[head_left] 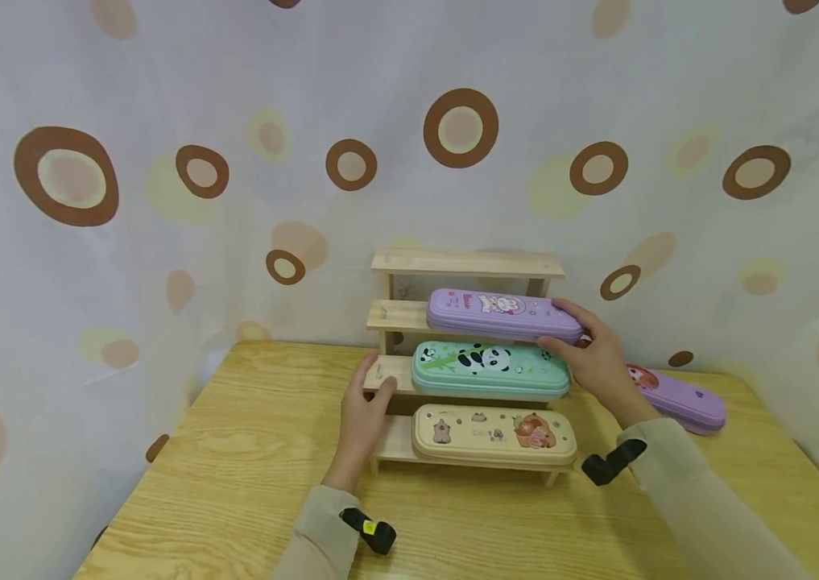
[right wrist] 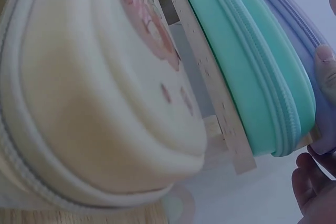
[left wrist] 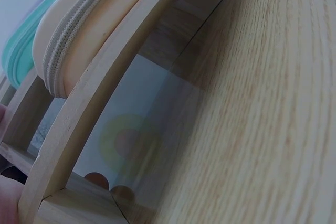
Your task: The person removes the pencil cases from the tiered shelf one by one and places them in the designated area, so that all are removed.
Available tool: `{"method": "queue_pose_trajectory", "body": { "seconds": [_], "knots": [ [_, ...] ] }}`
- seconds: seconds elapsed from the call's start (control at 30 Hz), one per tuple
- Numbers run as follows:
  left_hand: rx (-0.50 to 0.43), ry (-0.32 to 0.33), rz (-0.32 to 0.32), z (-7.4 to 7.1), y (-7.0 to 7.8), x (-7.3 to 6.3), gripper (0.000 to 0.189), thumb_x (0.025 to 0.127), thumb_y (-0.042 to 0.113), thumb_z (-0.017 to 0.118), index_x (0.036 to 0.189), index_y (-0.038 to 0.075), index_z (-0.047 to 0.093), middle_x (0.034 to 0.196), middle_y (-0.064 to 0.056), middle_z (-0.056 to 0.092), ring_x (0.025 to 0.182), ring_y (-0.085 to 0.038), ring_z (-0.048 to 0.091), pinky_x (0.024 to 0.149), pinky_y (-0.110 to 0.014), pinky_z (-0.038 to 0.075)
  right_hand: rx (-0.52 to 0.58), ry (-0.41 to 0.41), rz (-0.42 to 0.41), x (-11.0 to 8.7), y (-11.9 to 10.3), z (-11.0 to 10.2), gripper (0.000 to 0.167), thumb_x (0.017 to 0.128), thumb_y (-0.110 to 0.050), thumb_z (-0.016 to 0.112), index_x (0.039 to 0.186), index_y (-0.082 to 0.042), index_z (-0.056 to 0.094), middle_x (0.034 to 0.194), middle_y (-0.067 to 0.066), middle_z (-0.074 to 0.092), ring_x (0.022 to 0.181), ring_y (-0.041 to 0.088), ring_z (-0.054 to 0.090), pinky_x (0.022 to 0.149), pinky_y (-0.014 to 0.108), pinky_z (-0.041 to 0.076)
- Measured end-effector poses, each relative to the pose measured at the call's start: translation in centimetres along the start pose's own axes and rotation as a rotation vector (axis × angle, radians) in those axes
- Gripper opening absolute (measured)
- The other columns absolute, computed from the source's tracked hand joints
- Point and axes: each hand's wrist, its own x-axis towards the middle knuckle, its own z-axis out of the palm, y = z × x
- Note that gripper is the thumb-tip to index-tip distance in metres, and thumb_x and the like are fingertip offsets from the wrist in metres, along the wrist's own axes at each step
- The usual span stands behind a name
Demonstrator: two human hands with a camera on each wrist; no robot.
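Observation:
My right hand (head_left: 601,362) grips the right end of a lilac pencil case (head_left: 470,314) with a bunny print, on the third step up of a wooden tiered rack (head_left: 467,262). In the right wrist view the thumb (right wrist: 326,74) presses on the lilac case's side, with other fingers by its end. My left hand (head_left: 366,411) holds the rack's left end, thumb over the second step. On that step lies a mint green panda pencil case (head_left: 489,370). A cream pencil case (head_left: 492,435) with capybara prints lies on the lowest step; its zipper shows in the left wrist view.
Another purple pencil case (head_left: 684,399) lies on the wooden table (head_left: 235,467) to the right of the rack, partly behind my right hand. Behind the rack hangs a pale curtain (head_left: 395,72) with brown and yellow circles. The rack's top step bears nothing.

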Motion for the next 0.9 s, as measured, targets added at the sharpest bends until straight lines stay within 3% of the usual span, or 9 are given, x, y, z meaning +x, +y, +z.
{"method": "queue_pose_trajectory", "body": {
  "seconds": [0.1, 0.2, 0.3, 0.57, 0.9],
  "knots": [
    [0.003, -0.004, -0.004, 0.0, -0.4, 0.2, 0.053, 0.100, 0.014, 0.058, 0.150, 0.007, 0.041, 0.153, -0.013, 0.038, 0.143, -0.033, 0.028, 0.115, -0.053, 0.025, 0.030, 0.000, 0.006, -0.4, 0.0, -0.3, 0.069, 0.090, -0.030, 0.074, 0.151, -0.022, 0.043, 0.146, 0.017, 0.041, 0.102, 0.025, 0.052, 0.067, 0.015, 0.046],
    [-0.001, 0.002, -0.010, 0.3, -1.9, 0.9, 0.054, 0.100, 0.017, 0.059, 0.150, 0.009, 0.041, 0.154, -0.011, 0.038, 0.144, -0.031, 0.028, 0.115, -0.052, 0.024, 0.079, -0.007, 0.028, -0.8, 0.0, -0.6, 0.069, 0.090, -0.026, 0.074, 0.152, -0.021, 0.042, 0.137, 0.018, 0.043, 0.076, 0.018, 0.052, 0.051, 0.021, 0.044],
    [-0.008, 0.015, -0.007, 0.5, -3.5, 1.5, 0.055, 0.099, 0.020, 0.060, 0.151, 0.013, 0.041, 0.154, -0.007, 0.038, 0.144, -0.029, 0.027, 0.116, -0.051, 0.023, 0.131, -0.011, 0.056, -1.2, 0.0, -1.0, 0.070, 0.090, -0.023, 0.075, 0.152, -0.020, 0.042, 0.132, 0.017, 0.042, 0.064, 0.013, 0.048, 0.045, 0.024, 0.044],
    [-0.008, 0.023, 0.018, 0.5, -4.2, 1.6, 0.054, 0.098, 0.028, 0.061, 0.149, 0.021, 0.044, 0.153, -0.002, 0.040, 0.143, -0.025, 0.029, 0.116, -0.050, 0.023, 0.139, -0.003, 0.075, -2.4, 0.2, -2.2, 0.073, 0.091, -0.020, 0.073, 0.154, -0.019, 0.038, 0.149, 0.021, 0.033, 0.099, 0.013, 0.055, 0.067, 0.023, 0.056],
    [0.004, 0.020, 0.019, 0.4, -4.1, 1.5, 0.054, 0.099, 0.028, 0.060, 0.149, 0.021, 0.044, 0.153, -0.003, 0.040, 0.143, -0.025, 0.030, 0.115, -0.051, 0.026, 0.034, 0.063, 0.037, -4.0, 0.3, -3.8, 0.070, 0.090, -0.023, 0.074, 0.152, -0.019, 0.042, 0.149, 0.021, 0.037, 0.098, 0.010, 0.056, 0.068, 0.015, 0.052]
  ]
}}
